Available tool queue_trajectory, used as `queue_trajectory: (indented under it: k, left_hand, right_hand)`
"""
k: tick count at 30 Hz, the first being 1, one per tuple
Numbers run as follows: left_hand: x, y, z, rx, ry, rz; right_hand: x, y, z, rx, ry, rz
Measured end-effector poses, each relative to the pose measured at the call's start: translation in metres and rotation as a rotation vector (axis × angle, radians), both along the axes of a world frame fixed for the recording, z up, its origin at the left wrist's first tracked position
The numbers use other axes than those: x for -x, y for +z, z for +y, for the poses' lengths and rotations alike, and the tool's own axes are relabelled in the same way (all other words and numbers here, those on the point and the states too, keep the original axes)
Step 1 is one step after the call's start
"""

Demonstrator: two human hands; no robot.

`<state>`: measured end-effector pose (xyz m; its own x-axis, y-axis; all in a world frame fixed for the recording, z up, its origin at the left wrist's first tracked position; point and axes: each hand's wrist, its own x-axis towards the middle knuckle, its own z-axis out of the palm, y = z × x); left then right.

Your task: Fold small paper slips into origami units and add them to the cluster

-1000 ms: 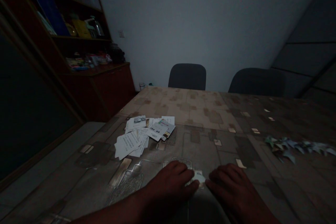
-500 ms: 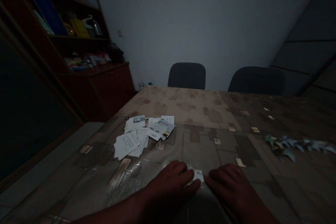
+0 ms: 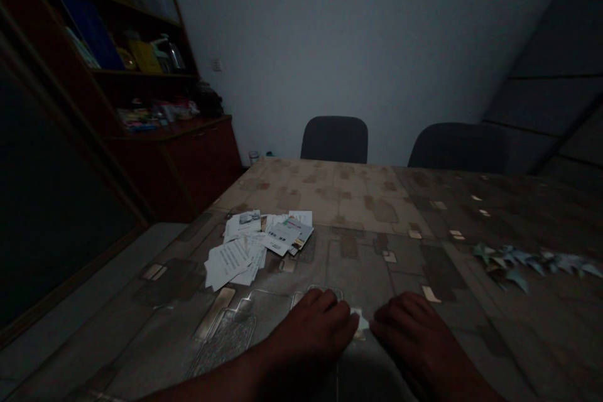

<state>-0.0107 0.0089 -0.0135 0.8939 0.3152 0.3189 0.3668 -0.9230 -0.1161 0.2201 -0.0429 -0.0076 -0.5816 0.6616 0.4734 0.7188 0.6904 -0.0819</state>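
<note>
Paper piece (image 3: pixel 362 323), pale: near side of table (image 3: pixel 325 185), between left hand (image 3: pixel 325 321) and right hand (image 3: pixel 413 331); visible tip points right, long axis hidden. Left: clamped on its left part; right: curled beside tip, hold cannot be told.

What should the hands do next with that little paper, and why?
Maybe the right hand could gently pinch the pointed corner of the small paper. The left hand is at the other side, so it could hold the paper steady. The right fingertips are right by that corner, though it's too dark to tell if they touch.
</note>
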Motion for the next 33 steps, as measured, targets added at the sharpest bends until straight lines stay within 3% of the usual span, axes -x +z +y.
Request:
queue_trajectory:
  k: [8,16,26,33]
  left_hand:
    - [-0.004,-0.002,-0.002,-0.007,0.011,-0.016]
    - [0.006,-0.003,-0.001,-0.010,-0.012,-0.056]
    - [0.004,-0.018,0.000,-0.054,-0.001,-0.107]
    - [0.016,-0.009,0.000,0.019,0.007,-0.120]
  right_hand:
    - [0.015,0.003,0.001,-0.032,-0.019,0.027]
    - [0.009,0.005,0.001,-0.074,-0.007,-0.024]
    - [0.019,-0.004,0.006,0.016,-0.055,-0.042]
    - [0.007,0.001,0.002,0.078,-0.006,-0.036]
